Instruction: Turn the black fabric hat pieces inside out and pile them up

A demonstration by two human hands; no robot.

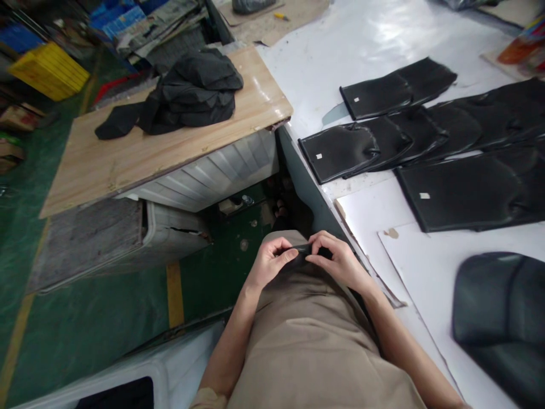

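Over my lap, a small piece of black material (303, 249) is pinched between both hands, its edge folded or rolled. My left hand (273, 260) grips its left end between thumb and fingers. Just to the right, my right hand (334, 257) pinches the other end, fingertips close to those of the left. The piece's full shape is hidden by my hands. On the white table to my right lie black flat pieces with small white labels: a short one (395, 88), a long overlapping row (340, 150) and a wider one (464, 190).
A wooden board (128, 162) on my left bears a heap of black fabric (191, 91). The white table (366, 210) edge runs close to my right arm. A black padded piece (498, 301) lies at right. A yellow crate (49, 71) stands far left, and a white bin (187, 363) at lower left.
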